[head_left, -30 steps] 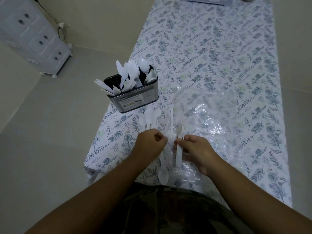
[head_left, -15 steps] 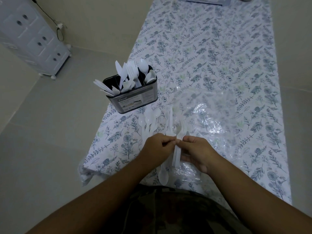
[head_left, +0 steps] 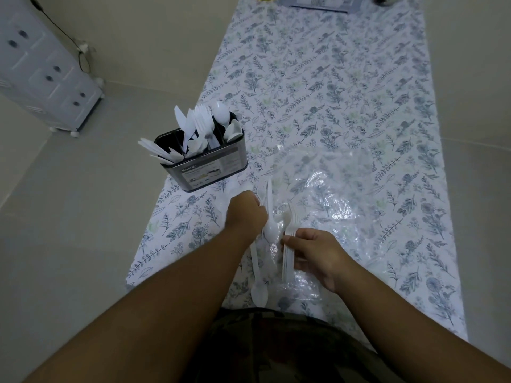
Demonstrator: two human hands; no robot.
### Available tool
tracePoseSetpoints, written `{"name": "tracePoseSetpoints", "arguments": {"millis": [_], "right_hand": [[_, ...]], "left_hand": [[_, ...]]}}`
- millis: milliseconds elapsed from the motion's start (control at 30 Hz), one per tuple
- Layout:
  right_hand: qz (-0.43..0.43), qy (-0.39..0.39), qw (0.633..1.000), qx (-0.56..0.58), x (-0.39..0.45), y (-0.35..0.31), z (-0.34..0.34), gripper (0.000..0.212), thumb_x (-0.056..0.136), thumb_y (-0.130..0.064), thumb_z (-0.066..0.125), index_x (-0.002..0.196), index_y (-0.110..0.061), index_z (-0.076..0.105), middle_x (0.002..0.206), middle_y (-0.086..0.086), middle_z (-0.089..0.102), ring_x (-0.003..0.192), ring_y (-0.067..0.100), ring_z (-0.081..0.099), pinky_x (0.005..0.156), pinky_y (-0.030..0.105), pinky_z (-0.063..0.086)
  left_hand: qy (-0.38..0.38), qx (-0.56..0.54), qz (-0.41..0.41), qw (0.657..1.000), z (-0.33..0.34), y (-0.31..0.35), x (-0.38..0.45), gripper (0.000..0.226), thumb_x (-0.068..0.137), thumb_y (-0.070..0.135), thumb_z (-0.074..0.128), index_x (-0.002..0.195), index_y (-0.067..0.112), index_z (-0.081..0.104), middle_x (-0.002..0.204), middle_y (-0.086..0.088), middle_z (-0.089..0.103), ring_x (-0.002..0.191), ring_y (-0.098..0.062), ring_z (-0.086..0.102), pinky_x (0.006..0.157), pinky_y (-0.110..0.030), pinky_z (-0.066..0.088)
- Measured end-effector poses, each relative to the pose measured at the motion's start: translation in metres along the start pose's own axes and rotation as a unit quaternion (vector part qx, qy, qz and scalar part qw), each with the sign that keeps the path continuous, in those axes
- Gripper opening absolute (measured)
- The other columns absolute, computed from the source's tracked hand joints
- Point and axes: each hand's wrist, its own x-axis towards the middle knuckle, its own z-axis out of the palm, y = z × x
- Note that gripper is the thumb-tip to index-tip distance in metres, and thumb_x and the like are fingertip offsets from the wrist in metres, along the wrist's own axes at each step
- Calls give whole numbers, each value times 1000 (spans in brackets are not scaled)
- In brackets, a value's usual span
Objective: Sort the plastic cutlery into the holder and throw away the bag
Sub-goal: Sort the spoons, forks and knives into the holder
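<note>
Your right hand (head_left: 315, 255) grips a stacked bunch of white plastic forks (head_left: 289, 244), thumb and fingers curled round the handles, tines pointing away from you. Your left hand (head_left: 244, 214) is curled into a loose fist just left of the forks, over the loose cutlery; it seems to pinch a white piece at the knuckles, but you cannot tell for certain what it holds. A white plastic spoon (head_left: 269, 230) lies between your two hands, and another spoon (head_left: 259, 291) lies near the table's front edge, bowl toward you. Both rest on a clear, crinkled plastic bag (head_left: 331, 194) spread flat on the floral tablecloth (head_left: 318, 78). The dark cutlery holder (head_left: 210, 168) stands at the table's left edge, beyond your left hand, already filled with upright white knives, forks and spoons. A white drawer unit (head_left: 47, 78) stands on the floor, far left.
</note>
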Motion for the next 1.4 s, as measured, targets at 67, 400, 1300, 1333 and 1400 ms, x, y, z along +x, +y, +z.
{"name": "tracePoseSetpoints", "arguments": {"millis": [67,400,1300,1333,1400], "right_hand": [[-5,7,1000,4,-1,-3,-4,14,90,-7,74,96,4,68,94,26,70,81,38,70,82,57,62],[-24,-23,999,37,1,-20,7,14,97,-11,67,86,-3,70,102,22,77,88,31,76,82,50,63],[-44,-7,998,-35,-5,2,20,16,91,-4,73,77,-11,72,84,10,78,85,27,74,80,43,62],[-43,-4,998,-35,-4,2,20,14,91,-5,73,78,-11,72,84,10,78,85,28,74,80,43,62],[-42,-1,999,-34,-4,2,20,13,91,-5,74,79,-9,72,86,12,78,87,29,74,83,46,62]], "left_hand": [[-2,-4,-1,1000,-2,0,-2,7,88,13,62,86,8,65,86,-6,67,82,-22,66,64,-27,51],[-94,-338,-14,936,-17,-11,-73,27,96,16,64,120,28,69,96,-1,76,87,-14,72,74,-24,60],[20,161,95,982,-24,-56,-37,21,94,28,57,94,8,63,89,-7,60,84,-22,60,66,-28,44],[24,157,94,983,-24,-56,-37,22,94,30,58,94,8,63,89,-7,59,84,-22,59,66,-29,45],[30,142,93,985,-25,-57,-37,25,92,33,60,96,9,60,89,-6,59,84,-22,58,68,-32,47]]}}
